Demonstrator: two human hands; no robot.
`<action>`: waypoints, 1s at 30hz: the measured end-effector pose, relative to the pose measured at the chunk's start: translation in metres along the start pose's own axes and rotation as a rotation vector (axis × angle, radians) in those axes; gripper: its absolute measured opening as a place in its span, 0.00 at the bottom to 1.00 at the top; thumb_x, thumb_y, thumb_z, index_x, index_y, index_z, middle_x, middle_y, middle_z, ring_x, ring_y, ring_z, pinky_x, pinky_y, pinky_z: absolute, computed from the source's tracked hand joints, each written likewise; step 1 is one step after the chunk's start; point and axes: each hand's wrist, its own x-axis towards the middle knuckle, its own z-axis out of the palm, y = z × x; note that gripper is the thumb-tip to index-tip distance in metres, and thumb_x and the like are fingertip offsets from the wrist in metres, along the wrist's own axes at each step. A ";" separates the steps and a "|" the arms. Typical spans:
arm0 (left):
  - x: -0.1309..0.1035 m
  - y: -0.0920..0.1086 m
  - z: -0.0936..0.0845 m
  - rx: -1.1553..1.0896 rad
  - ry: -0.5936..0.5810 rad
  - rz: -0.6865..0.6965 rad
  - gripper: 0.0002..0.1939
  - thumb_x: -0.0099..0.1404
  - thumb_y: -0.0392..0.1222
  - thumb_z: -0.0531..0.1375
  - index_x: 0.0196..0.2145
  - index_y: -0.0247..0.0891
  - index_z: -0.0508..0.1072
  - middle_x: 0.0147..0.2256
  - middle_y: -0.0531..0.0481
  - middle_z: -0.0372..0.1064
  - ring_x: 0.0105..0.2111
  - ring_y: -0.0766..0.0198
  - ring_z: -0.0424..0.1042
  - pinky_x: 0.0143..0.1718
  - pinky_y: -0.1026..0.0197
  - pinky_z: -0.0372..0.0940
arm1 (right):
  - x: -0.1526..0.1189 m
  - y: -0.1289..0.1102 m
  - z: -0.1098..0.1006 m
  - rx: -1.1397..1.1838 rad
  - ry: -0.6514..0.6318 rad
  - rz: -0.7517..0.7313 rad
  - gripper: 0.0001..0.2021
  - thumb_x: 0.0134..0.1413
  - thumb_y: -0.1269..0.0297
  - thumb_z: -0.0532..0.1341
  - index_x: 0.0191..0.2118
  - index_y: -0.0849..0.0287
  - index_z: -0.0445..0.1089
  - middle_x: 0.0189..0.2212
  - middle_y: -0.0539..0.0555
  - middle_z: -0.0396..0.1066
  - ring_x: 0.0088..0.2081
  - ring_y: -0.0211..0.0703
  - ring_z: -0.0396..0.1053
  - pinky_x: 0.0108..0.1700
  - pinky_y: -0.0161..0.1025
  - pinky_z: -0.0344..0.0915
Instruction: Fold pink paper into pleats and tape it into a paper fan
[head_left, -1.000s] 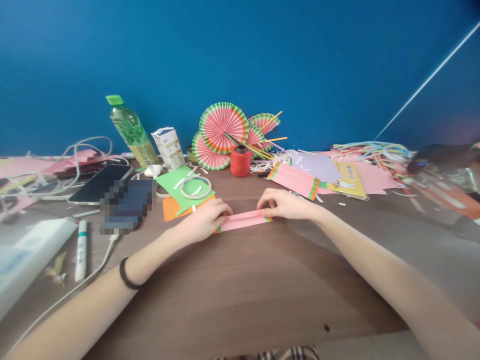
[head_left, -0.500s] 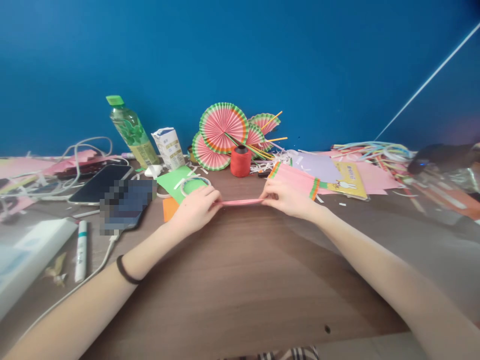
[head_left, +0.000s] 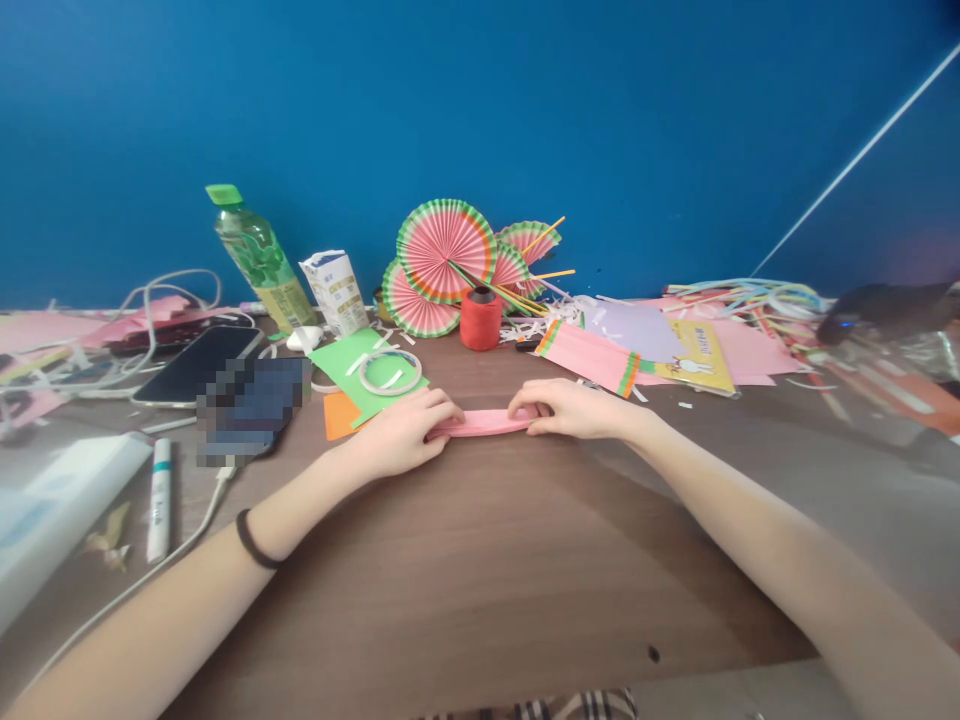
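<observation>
A narrow folded strip of pink paper (head_left: 489, 422) lies across the middle, low over the brown table (head_left: 480, 560). Its left end is pinched in my left hand (head_left: 409, 430), which has a dark band on the wrist. The fingers of my right hand (head_left: 574, 408) close on the strip's right end. Just beyond my left hand, a roll of tape (head_left: 391, 371) rests on green paper (head_left: 341, 365). Behind my right hand lies a pleated pink paper (head_left: 589, 357) with orange and green edges.
Paper fans (head_left: 447, 250) lean at the blue wall behind a red thread spool (head_left: 481, 320). A green-capped bottle (head_left: 262, 262), a carton (head_left: 335, 292), phones (head_left: 199, 367) and a marker (head_left: 160, 500) are on the left. A yellow packet (head_left: 701, 358) lies on the right.
The pink strip has come slightly nearer and now shows a wider face. Both hands have shifted down a little with it, and my right hand has uncovered more of the pleated paper.
</observation>
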 end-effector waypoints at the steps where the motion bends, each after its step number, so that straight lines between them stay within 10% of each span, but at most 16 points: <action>1: 0.000 0.000 0.002 -0.003 -0.001 0.017 0.12 0.60 0.34 0.50 0.42 0.38 0.67 0.40 0.47 0.64 0.40 0.61 0.64 0.41 0.59 0.60 | 0.000 0.001 0.000 -0.007 -0.014 -0.017 0.15 0.49 0.71 0.59 0.45 0.56 0.70 0.33 0.52 0.64 0.32 0.39 0.62 0.35 0.35 0.58; 11: 0.002 0.006 0.012 0.134 0.093 0.002 0.10 0.64 0.37 0.47 0.32 0.36 0.67 0.32 0.47 0.65 0.34 0.61 0.63 0.36 0.60 0.60 | 0.003 0.008 0.004 -0.015 -0.035 -0.069 0.15 0.54 0.66 0.57 0.48 0.51 0.71 0.33 0.52 0.61 0.35 0.39 0.62 0.41 0.37 0.59; 18: 0.002 0.009 0.018 0.173 0.098 0.075 0.15 0.67 0.39 0.45 0.45 0.40 0.68 0.41 0.45 0.66 0.41 0.60 0.64 0.43 0.58 0.59 | 0.003 0.001 0.010 -0.071 0.017 -0.160 0.19 0.56 0.70 0.53 0.52 0.46 0.66 0.36 0.54 0.62 0.38 0.41 0.62 0.43 0.39 0.58; 30: 0.011 -0.002 0.014 -0.330 0.123 -0.304 0.10 0.62 0.41 0.51 0.35 0.38 0.70 0.36 0.51 0.71 0.36 0.63 0.68 0.40 0.61 0.62 | 0.008 0.002 0.012 0.230 0.180 0.167 0.09 0.50 0.66 0.58 0.36 0.59 0.74 0.34 0.52 0.73 0.36 0.41 0.69 0.40 0.36 0.61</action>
